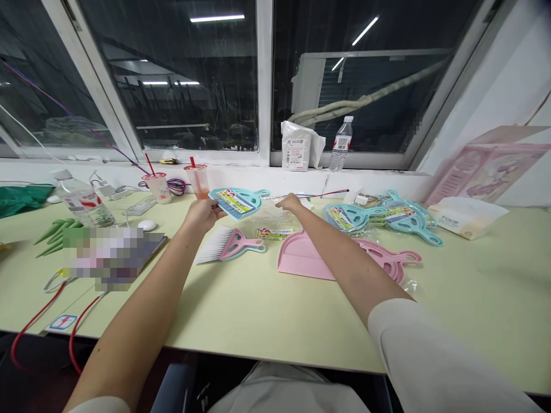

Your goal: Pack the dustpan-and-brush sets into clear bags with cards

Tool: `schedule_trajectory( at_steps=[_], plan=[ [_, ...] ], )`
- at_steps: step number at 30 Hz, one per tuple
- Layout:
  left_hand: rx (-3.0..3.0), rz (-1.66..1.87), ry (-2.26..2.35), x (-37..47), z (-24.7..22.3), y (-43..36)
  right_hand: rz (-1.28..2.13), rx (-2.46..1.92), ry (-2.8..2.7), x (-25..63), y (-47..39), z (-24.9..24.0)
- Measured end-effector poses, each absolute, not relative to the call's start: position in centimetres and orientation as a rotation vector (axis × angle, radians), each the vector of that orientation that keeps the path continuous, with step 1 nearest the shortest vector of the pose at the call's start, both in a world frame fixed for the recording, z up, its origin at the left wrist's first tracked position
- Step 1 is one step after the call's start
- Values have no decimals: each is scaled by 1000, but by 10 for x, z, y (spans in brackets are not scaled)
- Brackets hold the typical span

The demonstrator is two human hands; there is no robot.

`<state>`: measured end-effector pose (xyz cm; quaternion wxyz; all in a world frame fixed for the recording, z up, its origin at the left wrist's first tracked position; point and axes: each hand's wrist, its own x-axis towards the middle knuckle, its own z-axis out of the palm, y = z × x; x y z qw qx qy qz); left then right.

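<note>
Held up by its edge in my left hand (203, 215) is a teal dustpan-and-brush set (239, 202) with a yellow-and-white label. My right hand (291, 203) is closed at the edge of a crumpled clear plastic bag (269, 211), which stretches between the hands. Below lie a brush with white bristles and a pink handle (235, 244), a loose paper label (275, 233) and pink dustpans (303, 255), partly covered by my right forearm. Several more teal dustpan sets (350, 218) in clear wrapping are to the right.
Two drink cups (157, 186) with red straws stand at the back. A water bottle (84, 198) and papers (116, 252) lie left, near red cables (37, 314). Another bottle (341, 146) stands on the sill. A pink box (486, 163) and tissue pack (467, 217) are right.
</note>
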<state>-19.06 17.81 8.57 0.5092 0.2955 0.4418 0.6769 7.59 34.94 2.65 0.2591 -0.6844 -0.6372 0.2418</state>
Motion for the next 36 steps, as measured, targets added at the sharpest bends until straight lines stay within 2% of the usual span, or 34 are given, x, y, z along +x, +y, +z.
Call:
schedule_trajectory(
  at_steps=[6, 10, 15, 19, 25, 36],
  plan=[
    [700, 1616, 1107, -189, 82, 179, 739, -1724, -1613, 71, 339, 29],
    [674, 1627, 1100, -189, 80, 178, 796, -1542, -1487, 79, 331, 47],
    [726, 1606, 1134, -190, 84, 176, 892, -1305, -1370, 133, 306, 78],
    [795, 1546, 1128, -185, 85, 173, 1193, -994, -1192, 183, 273, 81],
    [874, 1481, 1057, -172, 79, 167, 1292, -910, -1180, 210, 245, 75],
    [835, 1415, 1002, -160, 75, 163, 1457, -822, -1145, 201, 243, 69]
  ],
)
